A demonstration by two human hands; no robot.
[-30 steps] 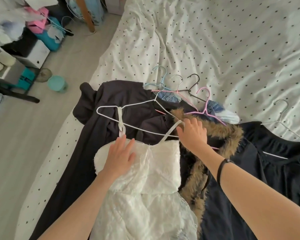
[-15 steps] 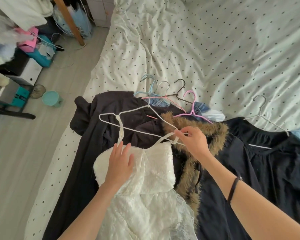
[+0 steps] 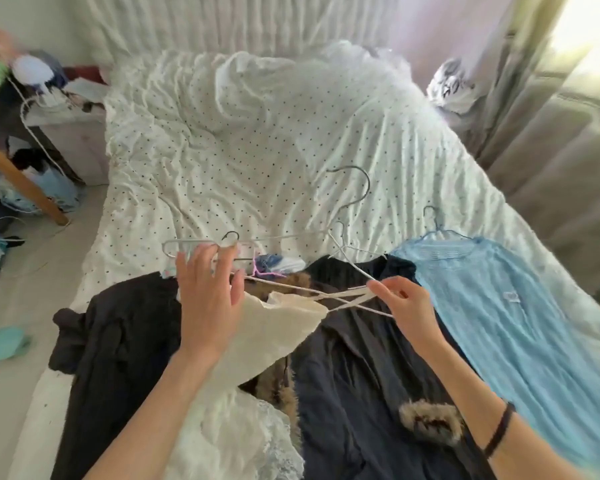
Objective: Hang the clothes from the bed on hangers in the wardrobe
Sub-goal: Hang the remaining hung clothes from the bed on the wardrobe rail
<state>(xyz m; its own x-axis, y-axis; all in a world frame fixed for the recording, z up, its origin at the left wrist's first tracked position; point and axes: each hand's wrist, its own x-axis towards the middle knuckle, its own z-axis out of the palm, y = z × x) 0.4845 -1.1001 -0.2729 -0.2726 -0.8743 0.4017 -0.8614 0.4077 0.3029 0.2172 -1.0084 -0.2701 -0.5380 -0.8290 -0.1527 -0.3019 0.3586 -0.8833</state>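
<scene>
Now, near to far:

Dress: the white lace dress (image 3: 229,403) lies on the bed (image 3: 257,157) just in front of the person, its top lifted between both hands.
Left hand: the left hand (image 3: 210,299) has relaxed, spread fingers and steadies the bodice; it grips nothing that I can see.
Right hand: the right hand (image 3: 406,301) pinches the dress strap (image 3: 347,295) at its end, pulled tight to the right.
Hanger: the white wire hanger (image 3: 293,237) runs left to right above the bodice, hook pointing away; its right arm crosses the strap.
Key relation: the right hand is nearer to the hanger's free end, so I judge the strap must loop over there.
Farther: a dark coat with fur trim (image 3: 426,422), a light blue dress (image 3: 520,323) on its own hanger, and spare coloured hangers (image 3: 257,268).
</scene>
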